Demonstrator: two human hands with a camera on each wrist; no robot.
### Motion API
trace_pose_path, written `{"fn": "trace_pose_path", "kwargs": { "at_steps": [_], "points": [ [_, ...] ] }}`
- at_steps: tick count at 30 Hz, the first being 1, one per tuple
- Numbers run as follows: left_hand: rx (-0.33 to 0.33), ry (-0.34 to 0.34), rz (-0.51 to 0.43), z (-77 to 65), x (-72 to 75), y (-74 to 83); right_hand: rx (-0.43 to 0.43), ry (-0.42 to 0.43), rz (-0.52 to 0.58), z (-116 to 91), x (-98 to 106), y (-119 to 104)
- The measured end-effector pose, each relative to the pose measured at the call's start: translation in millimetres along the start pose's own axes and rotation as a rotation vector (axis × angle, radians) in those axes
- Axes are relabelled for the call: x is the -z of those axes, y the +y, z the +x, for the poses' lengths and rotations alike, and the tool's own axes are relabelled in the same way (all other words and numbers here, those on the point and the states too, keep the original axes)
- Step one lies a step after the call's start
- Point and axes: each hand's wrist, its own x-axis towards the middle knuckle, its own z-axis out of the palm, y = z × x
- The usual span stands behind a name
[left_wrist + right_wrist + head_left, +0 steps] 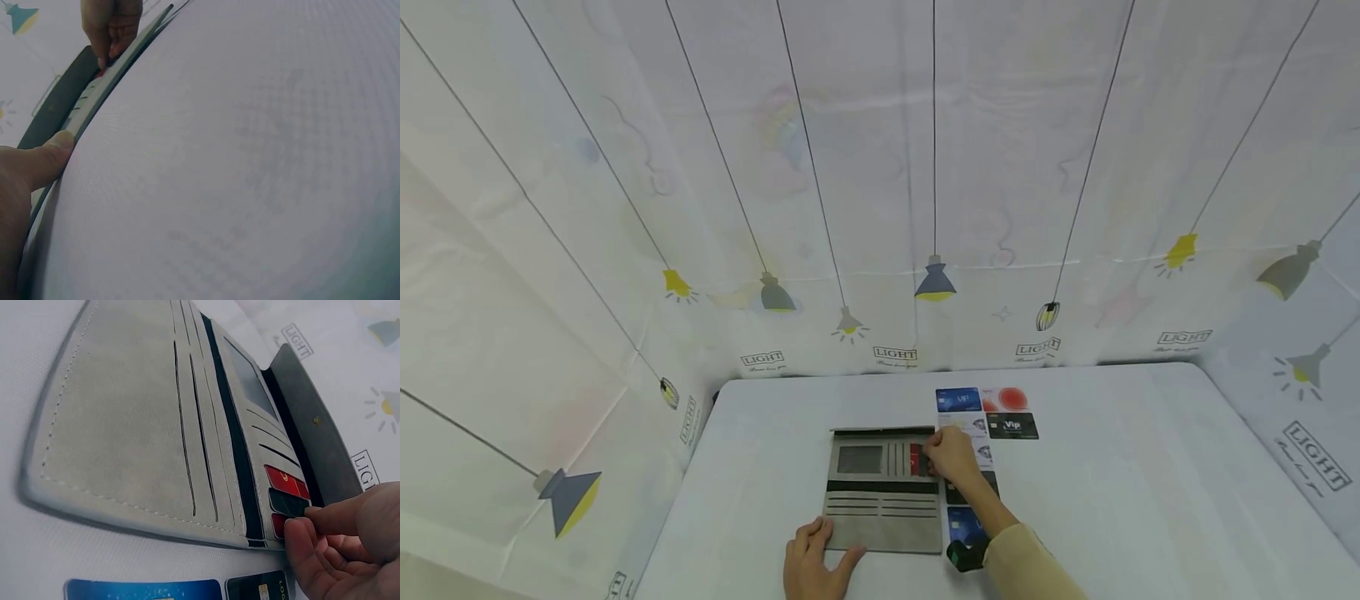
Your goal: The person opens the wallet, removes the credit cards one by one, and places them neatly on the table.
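A grey wallet (pixel 883 533) lies unfolded on the white table, its flap (pixel 312 419) raised at the far side. My right hand (pixel 953 454) is at the wallet's upper right, thumb and forefinger pinching a red card (pixel 279 524) at the end slot. Beside it, a dark green card (pixel 289 502) and another red card (pixel 286 480) sit in neighbouring slots. At the wallet's lower left corner rests my left hand (pixel 816 562), thumb and fingers spread. The left wrist view has its thumb (pixel 53 153) on the wallet's edge.
To the wallet's right, several loose cards lie in columns, among them a blue card (pixel 958 400), a black card (pixel 1012 426) and a red-and-white card (pixel 1004 400). Another blue card (pixel 964 523) is partly covered by the right wrist's camera. A lamp-patterned curtain (pixel 850 208) hangs behind the table.
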Motion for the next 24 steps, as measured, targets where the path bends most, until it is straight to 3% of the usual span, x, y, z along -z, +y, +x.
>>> {"fn": "trace_pose_path", "kwargs": {
  "at_steps": [11,24],
  "points": [
    [-0.025,0.035,0.02,-1.1,-0.4,-1.1,-0.005,-0.008,0.006,1.3,-2.1,1.4],
    [-0.01,0.018,0.017,0.0,-2.9,-1.2,-0.035,-0.035,0.032,2.9,4.2,1.8]
  ]
}}
